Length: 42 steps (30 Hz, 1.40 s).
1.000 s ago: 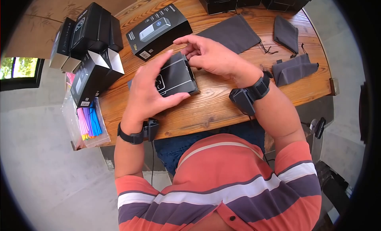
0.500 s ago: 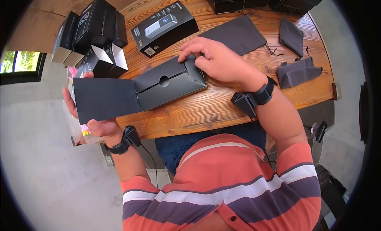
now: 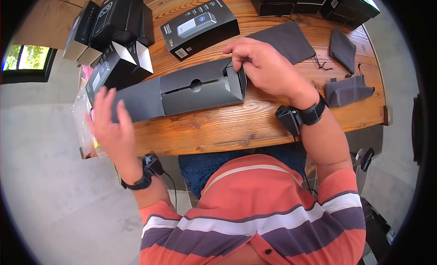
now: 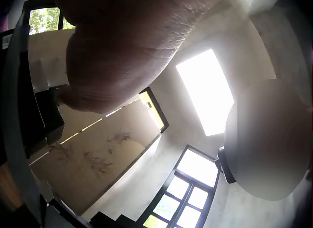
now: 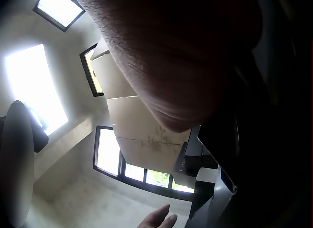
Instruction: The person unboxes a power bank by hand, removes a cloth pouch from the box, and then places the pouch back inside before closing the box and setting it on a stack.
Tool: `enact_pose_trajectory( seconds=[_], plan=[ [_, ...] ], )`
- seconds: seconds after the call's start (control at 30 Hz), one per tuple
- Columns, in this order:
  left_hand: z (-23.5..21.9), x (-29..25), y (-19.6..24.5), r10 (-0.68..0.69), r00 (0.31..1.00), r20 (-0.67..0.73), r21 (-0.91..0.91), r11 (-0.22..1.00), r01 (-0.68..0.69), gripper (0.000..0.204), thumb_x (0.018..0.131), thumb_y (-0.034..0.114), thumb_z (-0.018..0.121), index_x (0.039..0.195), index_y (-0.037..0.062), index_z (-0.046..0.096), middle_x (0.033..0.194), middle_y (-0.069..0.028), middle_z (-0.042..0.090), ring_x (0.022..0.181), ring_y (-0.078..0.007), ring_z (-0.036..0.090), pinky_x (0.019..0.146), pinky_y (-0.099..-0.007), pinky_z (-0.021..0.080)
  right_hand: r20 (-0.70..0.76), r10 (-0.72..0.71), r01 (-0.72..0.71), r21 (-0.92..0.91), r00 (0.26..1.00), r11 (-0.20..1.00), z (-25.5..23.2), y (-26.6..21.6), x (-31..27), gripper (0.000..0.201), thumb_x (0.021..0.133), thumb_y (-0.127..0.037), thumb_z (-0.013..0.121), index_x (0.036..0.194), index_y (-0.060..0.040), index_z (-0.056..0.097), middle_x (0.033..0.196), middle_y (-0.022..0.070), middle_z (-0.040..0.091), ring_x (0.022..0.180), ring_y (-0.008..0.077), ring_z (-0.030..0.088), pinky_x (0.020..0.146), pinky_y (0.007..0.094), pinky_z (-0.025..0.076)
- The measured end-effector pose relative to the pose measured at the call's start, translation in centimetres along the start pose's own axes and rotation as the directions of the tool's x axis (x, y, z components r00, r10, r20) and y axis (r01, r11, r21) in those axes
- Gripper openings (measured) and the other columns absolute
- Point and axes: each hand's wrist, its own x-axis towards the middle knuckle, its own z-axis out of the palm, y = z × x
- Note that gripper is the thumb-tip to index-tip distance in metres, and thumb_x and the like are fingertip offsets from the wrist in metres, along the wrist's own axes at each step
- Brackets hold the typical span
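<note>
A long black cardboard box (image 3: 205, 98) lies on the wooden table with its lid (image 3: 141, 98) folded out flat to the left. Inside shows a black inner panel with a slit and a round hole. My right hand (image 3: 271, 66) holds the box's right end, index finger and thumb bent at the raised end flap (image 3: 234, 85). At the lid's outer end is my left hand (image 3: 114, 128), its fingers spread and overlapping the lid in the head view. The left wrist view has mostly the left palm (image 4: 117, 56); the right palm (image 5: 176, 66) fills much of the right wrist view.
A closed printed box (image 3: 195, 41) lies just beyond the box. More boxes (image 3: 111, 19) pile at the far left, with others (image 3: 350, 10) at the back right. Grey drawstring pouches (image 3: 291, 41) lie to the right. A clear plastic bag (image 3: 82, 114) hangs near the left edge.
The box's lid has swung open to the left and now lies flat. My left hand has moved left from the box and released the lid. My right hand stays at the right end.
</note>
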Motion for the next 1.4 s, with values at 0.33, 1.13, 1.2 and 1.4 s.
enact_pose_trajectory(
  seconds=[0.33, 1.13, 1.2, 1.4],
  plan=[
    [2.4, -0.2, 6.6, 0.427, 0.855, 0.295, -0.438, 0.856, -0.276, 0.062, 0.077, 0.009, 0.097, 0.132, 0.0032, 0.07, 0.155, -0.0183, 0.068, 0.148, -0.0435, 0.06, 0.12, -0.0503, 0.05, 0.15, -0.039, 0.04, -0.005, 0.988, 0.999, -2.9, 0.9, -0.1, 0.026, 0.09, 0.006, 0.057, 0.1, 0.0019, 0.08, 0.133, 0.0221, 0.078, 0.119, 0.0383, 0.074, 0.1, 0.0407, 0.058],
    [3.4, 1.0, 7.2, 0.381, 0.873, 0.304, -0.555, 0.816, -0.162, 0.086, 0.074, 0.034, 0.103, 0.148, 0.0052, 0.068, 0.166, -0.0244, 0.057, 0.156, -0.0461, 0.051, 0.127, -0.0527, 0.043, 0.1, -0.034, 0.037, -0.036, 0.994, 0.999, -2.9, -0.2, -0.1, 0.037, 0.093, -0.017, 0.086, 0.126, -0.0036, 0.079, 0.134, 0.0135, 0.076, 0.12, 0.0301, 0.072, 0.1, 0.0385, 0.057],
    [3.6, 1.2, 7.3, 0.394, 0.86, 0.325, -0.552, 0.817, -0.166, 0.092, 0.072, 0.031, 0.104, 0.152, 0.0053, 0.066, 0.167, -0.0226, 0.058, 0.157, -0.0451, 0.051, 0.128, -0.0524, 0.042, 0.04, 0.077, -0.077, -0.008, 0.996, 0.997, -4.2, 0.3, -0.1, 0.037, 0.096, -0.016, 0.084, 0.13, -0.0049, 0.077, 0.132, 0.0116, 0.076, 0.117, 0.0264, 0.072, 0.098, 0.0365, 0.057],
    [4.2, 0.9, 7.4, 0.405, 0.859, 0.314, -0.445, 0.862, -0.244, 0.09, 0.073, 0.034, 0.103, 0.152, 0.0079, 0.069, 0.165, -0.0228, 0.059, 0.153, -0.0452, 0.054, 0.126, -0.0535, 0.043, -0.429, 0.086, -0.373, -0.649, 0.899, 0.663, -9.7, 4.6, -1.4, 0.045, 0.097, -0.029, 0.081, 0.137, -0.0106, 0.077, 0.131, 0.0178, 0.079, 0.119, 0.0373, 0.075, 0.104, 0.045, 0.059]
  ],
)
